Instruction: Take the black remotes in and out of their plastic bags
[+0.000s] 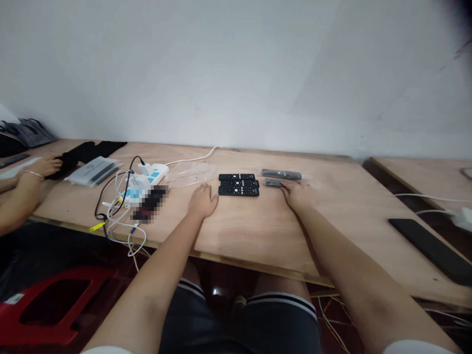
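Observation:
Black remote controls lie in a close stack of rows on the wooden table, buttons facing up. My left hand rests flat just left of them, fingers apart, its thumb close to the nearest remote's end. To the right of the rows are two remotes in clear plastic sleeves. The farther wrapped remote lies untouched. My right hand has its fingers over the nearer wrapped remote, covering its right part; only the left end shows.
Flat clear plastic bags lie behind my left hand. Further left are a white power strip, tangled cables and a pixelated dark object. A co-worker's hand is near a white packet. A black phone-like slab lies right.

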Tool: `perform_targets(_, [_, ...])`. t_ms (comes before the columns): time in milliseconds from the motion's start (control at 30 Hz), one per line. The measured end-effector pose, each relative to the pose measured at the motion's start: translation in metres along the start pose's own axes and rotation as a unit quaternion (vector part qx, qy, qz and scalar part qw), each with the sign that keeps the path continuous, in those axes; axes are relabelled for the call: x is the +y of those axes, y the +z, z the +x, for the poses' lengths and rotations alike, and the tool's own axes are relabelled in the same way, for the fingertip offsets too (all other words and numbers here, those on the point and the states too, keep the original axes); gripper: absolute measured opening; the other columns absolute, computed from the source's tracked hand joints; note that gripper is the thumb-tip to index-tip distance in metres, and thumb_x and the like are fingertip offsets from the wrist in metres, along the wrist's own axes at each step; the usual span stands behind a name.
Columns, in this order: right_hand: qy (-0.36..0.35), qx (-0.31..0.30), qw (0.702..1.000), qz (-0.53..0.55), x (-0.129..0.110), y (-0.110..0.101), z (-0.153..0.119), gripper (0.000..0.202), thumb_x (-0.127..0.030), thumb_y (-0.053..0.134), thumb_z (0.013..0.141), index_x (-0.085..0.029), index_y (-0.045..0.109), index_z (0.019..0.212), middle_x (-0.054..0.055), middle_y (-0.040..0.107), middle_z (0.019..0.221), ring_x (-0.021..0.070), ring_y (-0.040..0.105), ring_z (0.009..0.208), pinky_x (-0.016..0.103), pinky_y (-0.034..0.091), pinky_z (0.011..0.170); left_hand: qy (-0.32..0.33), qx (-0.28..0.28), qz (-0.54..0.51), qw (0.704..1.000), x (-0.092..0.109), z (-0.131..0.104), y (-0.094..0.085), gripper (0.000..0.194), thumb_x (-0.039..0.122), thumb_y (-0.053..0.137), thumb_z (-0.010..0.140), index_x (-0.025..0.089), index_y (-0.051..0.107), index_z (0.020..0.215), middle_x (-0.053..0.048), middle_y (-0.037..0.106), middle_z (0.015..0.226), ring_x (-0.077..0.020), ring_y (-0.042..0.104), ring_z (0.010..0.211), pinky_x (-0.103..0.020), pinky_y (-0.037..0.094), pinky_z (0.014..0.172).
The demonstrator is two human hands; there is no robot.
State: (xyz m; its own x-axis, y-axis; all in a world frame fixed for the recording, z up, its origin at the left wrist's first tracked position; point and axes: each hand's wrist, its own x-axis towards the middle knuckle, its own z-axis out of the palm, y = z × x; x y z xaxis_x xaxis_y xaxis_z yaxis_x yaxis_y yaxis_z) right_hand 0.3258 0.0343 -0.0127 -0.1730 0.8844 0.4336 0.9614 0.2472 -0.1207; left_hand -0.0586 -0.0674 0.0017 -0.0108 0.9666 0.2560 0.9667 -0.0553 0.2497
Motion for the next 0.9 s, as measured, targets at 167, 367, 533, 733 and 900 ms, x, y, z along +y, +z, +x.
perform_targets(167, [0.004,0.041,0.998,0.048,-0.015,-0.007,-0.009,0.038,-0.038,0.050,0.100,-0.023,0.079,0.119,0.012,0.078,0.119,0.0368,0.063,0.113,0.052,0.043,0.099,0.001,0.001,0.002,1.000,-0.001,0.000,0.001,0.056,0.048,0.045,0.101,0.008,0.058,0.138,-0.022,0.054,0.152,-0.0337,0.048,0.144,-0.044,0.033,0.123])
perform_targets(367, [-0.069,0.080,0.990,0.097,-0.056,-0.021,-0.019,0.041,-0.036,0.043,0.103,-0.020,0.076,0.123,0.013,0.078,0.117,0.0328,0.064,0.110,0.049,0.043,0.101,0.002,-0.002,-0.008,1.000,-0.002,0.000,0.000,0.059,0.048,0.043,0.101,0.005,0.057,0.139,-0.024,0.053,0.153,-0.0343,0.046,0.146,-0.045,0.033,0.123])
perform_targets(533, [-0.101,0.114,0.975,0.163,-0.103,-0.033,-0.031,0.038,-0.036,0.048,0.103,-0.023,0.071,0.130,0.012,0.076,0.121,0.0320,0.063,0.110,0.051,0.043,0.104,0.007,-0.002,-0.004,1.000,-0.003,0.001,0.002,0.060,0.049,0.043,0.102,0.005,0.057,0.140,-0.023,0.054,0.152,-0.0341,0.046,0.146,-0.044,0.032,0.124])
perform_targets(733, [-0.130,0.146,0.963,0.186,-0.133,-0.053,-0.041,0.035,-0.037,0.048,0.105,-0.024,0.074,0.124,0.011,0.079,0.108,0.0297,0.066,0.101,0.047,0.045,0.094,-0.008,0.068,-0.072,0.995,-0.002,0.000,-0.002,0.045,0.047,0.048,0.100,0.014,0.067,0.124,-0.018,0.062,0.144,-0.0315,0.051,0.140,-0.046,0.037,0.121])
perform_targets(900, [-0.175,0.135,0.958,0.182,-0.142,-0.063,-0.047,0.032,-0.034,0.049,0.105,-0.027,0.075,0.123,0.007,0.079,0.113,0.0284,0.066,0.099,0.047,0.045,0.093,-0.084,0.133,-0.373,0.915,0.019,-0.015,-0.014,0.047,0.056,0.043,0.102,0.020,0.072,0.109,-0.011,0.074,0.112,-0.0239,0.070,0.105,-0.038,0.055,0.098])
